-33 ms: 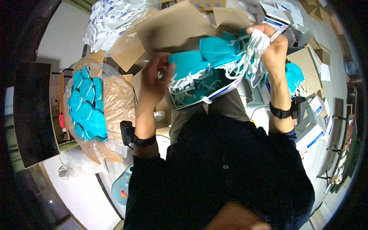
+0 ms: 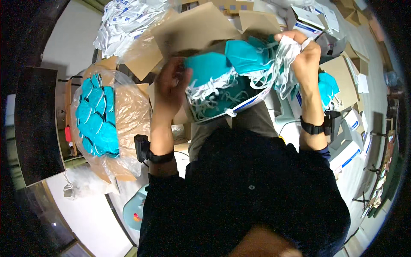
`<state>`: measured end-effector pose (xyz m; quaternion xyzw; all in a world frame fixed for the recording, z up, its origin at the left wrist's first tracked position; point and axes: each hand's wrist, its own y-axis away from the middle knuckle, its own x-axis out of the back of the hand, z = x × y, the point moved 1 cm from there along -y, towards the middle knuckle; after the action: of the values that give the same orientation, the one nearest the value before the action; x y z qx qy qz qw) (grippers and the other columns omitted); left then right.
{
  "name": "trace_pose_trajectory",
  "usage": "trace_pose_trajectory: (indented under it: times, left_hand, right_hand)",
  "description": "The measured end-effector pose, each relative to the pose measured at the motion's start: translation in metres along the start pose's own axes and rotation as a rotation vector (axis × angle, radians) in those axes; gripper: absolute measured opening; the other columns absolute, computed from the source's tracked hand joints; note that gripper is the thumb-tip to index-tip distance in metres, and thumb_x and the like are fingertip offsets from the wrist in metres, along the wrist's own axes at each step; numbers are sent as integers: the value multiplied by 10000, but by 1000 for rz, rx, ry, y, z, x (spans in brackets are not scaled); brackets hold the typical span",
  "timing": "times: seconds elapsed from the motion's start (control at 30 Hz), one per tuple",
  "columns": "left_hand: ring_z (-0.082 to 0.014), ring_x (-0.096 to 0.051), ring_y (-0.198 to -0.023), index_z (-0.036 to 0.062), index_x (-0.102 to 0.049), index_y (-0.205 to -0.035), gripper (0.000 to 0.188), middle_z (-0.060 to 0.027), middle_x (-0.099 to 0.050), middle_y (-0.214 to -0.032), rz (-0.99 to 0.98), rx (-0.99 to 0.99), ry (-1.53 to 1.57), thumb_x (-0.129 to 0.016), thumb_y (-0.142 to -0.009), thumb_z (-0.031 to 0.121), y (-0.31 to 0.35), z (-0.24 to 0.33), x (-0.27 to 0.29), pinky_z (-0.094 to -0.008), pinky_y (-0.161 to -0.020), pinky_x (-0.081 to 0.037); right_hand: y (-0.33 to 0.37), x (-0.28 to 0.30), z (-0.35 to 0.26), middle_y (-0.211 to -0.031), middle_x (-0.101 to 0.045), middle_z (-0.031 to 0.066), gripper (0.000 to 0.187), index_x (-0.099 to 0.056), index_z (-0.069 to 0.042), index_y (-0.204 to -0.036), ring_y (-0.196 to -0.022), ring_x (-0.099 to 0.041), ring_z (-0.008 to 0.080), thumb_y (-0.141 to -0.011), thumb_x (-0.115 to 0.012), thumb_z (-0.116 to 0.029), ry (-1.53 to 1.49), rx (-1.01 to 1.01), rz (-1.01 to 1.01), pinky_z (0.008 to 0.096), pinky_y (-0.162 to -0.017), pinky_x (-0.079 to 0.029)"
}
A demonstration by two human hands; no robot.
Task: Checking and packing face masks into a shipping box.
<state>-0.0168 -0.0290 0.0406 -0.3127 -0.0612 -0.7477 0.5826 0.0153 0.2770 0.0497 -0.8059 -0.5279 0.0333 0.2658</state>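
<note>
My right hand [image 2: 305, 52] is closed round a bundle of white elastic straps [image 2: 286, 53] that hang from teal face masks. Two of these masks show their teal panels, a left face mask [image 2: 207, 67] and another face mask [image 2: 245, 56]. My left hand [image 2: 173, 81], slightly blurred, is closed at the left mask's outer edge; its fingertips are partly hidden. Below the masks, an open box [image 2: 250, 102] with a white and blue rim stands near my lap, with more teal masks and tangled white straps inside.
On the left, several teal masks [image 2: 97, 115] lie in a plastic-lined carton [image 2: 133, 107]. White packets [image 2: 128, 23] are heaped at the far left, beside raised cardboard flaps [image 2: 197, 25]. More masks [image 2: 328, 88] and white boxes [image 2: 346, 152] stand on the right.
My left hand and the edge of the left mask have shifted slightly left. The straps remain in my right hand, which has barely moved.
</note>
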Motion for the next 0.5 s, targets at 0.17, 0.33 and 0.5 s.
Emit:
trace_pose_trajectory:
  times: [0.17,0.33,0.5]
  left_hand:
    - [-104,-548,-913,1,-560,-1120,260,-30,-614,-1003,202,15,305,-615,-877,78,-12,6,9,-232,-803,-421]
    - [-121,-565,-915,-7,-565,-1147,264,-67,-622,-1006,209,-86,496,-581,-894,67,-24,26,3,-267,-837,-445]
    - [-107,-600,-896,-12,-563,-1127,227,-76,-654,-999,132,-109,675,-568,-918,77,-37,26,-28,-246,-788,-483]
  right_hand:
    - [4,-9,-25,-777,-681,34,149,-698,-8,-917,-712,-588,71,-802,-719,-100,108,22,-246,238,-633,-459]
    - [3,-11,-39,-716,-621,-26,363,-660,-8,-1080,-656,-548,51,-738,-772,-57,-45,-78,-476,213,-588,-424]
    - [9,-22,-28,-632,-515,-61,108,-672,1,-821,-587,-450,44,-798,-736,-84,-167,-12,-444,226,-517,-341]
